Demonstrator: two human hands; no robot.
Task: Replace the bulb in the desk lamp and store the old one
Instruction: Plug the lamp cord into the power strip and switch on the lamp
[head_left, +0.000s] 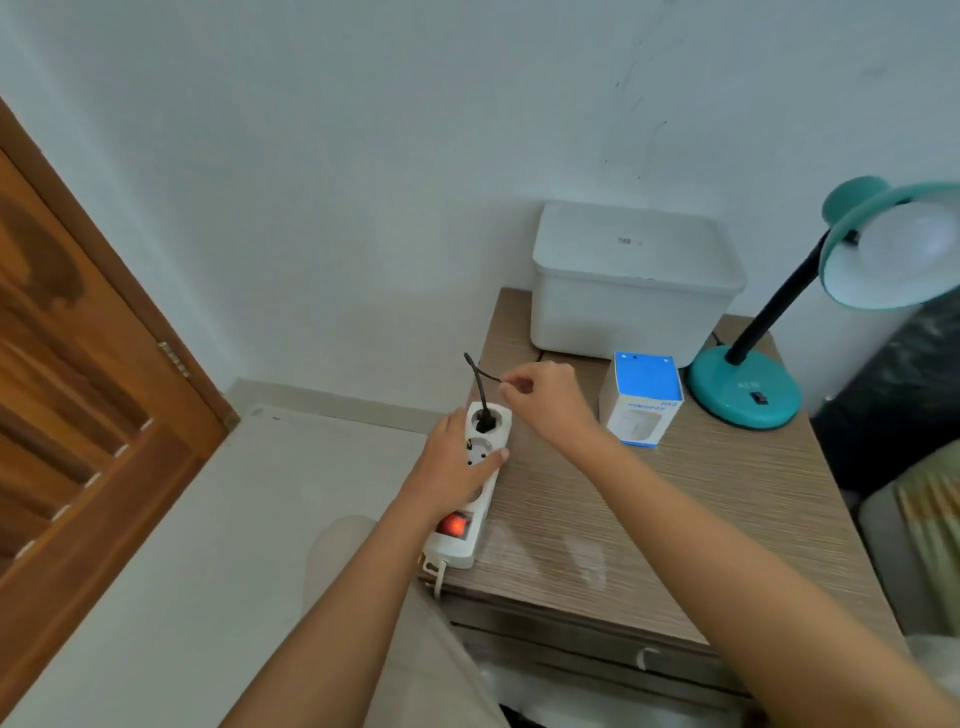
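Two hands tend the white plastic power strip (467, 548): left hand (454, 467) grips it, right hand (548, 400) pinches the thin black cord (480, 397) in its fingers (517, 387) just above, unplugging, I'd judge, needing a straight pull.

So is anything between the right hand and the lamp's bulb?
Only the small box stands on the table between right hand and lamp; the bulb sits higher, so reaching over looks clear.

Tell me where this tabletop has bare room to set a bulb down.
Widest bare patch: the near half of the table, between the power strip and the right edge, in front of the blue box. Crowded at the back: white bin, box, lamp base.
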